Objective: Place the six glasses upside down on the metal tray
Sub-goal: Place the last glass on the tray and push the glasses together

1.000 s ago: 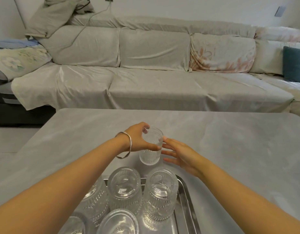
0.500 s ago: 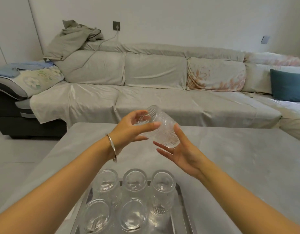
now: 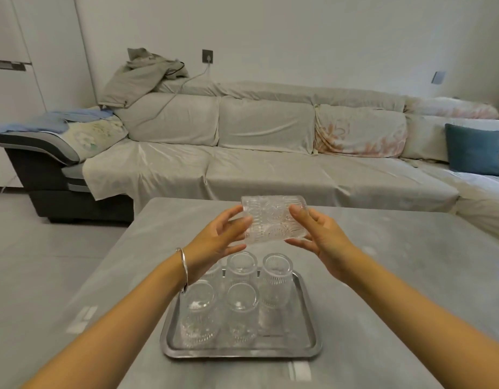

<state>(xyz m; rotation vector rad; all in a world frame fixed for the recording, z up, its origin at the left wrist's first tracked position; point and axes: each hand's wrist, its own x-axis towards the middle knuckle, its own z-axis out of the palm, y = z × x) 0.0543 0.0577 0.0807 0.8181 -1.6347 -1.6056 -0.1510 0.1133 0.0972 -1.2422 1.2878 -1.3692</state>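
A clear patterned glass is held in the air above the tray, its wide mouth toward the sofa and its base toward me. My left hand grips its left side and my right hand its right side. Below them a metal tray lies on the grey table with several glasses upside down on it: a front left glass, a front middle glass, a back right glass and a back middle glass. Another glass behind my left wrist is mostly hidden. The tray's front right spot is bare.
The grey table stretches away toward a long covered sofa beyond its far edge. A blue cushion sits at the sofa's right end. Pale floor lies off the table's left edge.
The glass was lifted off the table behind the tray and tipped over from upright. My right hand closed on it. The view tilted up and back, so the tray now shows whole.
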